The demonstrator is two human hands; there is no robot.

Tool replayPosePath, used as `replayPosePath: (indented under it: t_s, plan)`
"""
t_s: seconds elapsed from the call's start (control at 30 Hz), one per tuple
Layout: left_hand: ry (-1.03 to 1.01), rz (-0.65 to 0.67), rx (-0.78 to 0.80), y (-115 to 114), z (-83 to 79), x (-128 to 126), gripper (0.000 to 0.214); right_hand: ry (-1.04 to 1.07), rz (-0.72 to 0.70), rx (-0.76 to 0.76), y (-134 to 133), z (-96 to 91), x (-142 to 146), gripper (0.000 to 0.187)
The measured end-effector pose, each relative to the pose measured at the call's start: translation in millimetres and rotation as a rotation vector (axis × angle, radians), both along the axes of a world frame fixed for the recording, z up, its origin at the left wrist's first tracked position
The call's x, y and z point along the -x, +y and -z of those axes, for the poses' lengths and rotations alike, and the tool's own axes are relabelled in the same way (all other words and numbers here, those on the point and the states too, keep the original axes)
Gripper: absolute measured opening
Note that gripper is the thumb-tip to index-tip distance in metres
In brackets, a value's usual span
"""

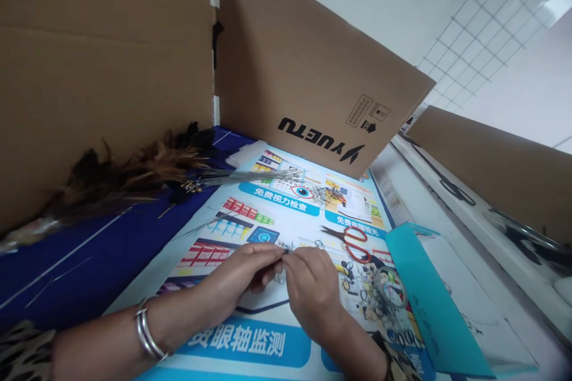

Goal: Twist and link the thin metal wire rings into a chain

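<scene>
My left hand [243, 277] and my right hand [313, 286] meet over a printed poster [268, 214] on the table. Both hands pinch a small metal piece [286, 248] between their fingertips; it is too small to name. A silver bangle [146, 328] sits on my left wrist. Just right of my right hand lie red-handled scissors [353, 241] and a clear round lid or roll [389, 287] among small dark parts.
A pile of brown and black feathers [134, 175] lies at the left on blue cloth [67, 262], with a bundle of thin wires [241, 177] beside it. Cardboard walls [313, 65] stand behind. A teal folder [429, 309] lies at the right.
</scene>
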State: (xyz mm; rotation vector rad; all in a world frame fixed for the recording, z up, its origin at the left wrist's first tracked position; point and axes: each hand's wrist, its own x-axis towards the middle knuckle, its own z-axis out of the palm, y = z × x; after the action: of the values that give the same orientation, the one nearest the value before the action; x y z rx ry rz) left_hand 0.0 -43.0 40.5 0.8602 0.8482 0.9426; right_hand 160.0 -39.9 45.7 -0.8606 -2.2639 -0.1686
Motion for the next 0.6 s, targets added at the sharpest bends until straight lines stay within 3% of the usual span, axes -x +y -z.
replayPosePath:
  t_s: [0.17, 0.47, 0.6]
  plan:
    - [-0.023, -0.016, 0.011, 0, 1.9, 0, 0.035, -0.014, 0.013, -0.082, -3, 14.1, -2, 0.021]
    - [0.106, -0.044, -0.061, 2, 6.1, 4, 0.029, -0.027, -0.027, -0.039, -9, 23.1, -2, 0.020]
    - [0.068, -0.022, -0.041, 5, 6.7, 4, 0.030, -0.073, -0.059, -0.015, -12, 26.6, 0, 0.019]
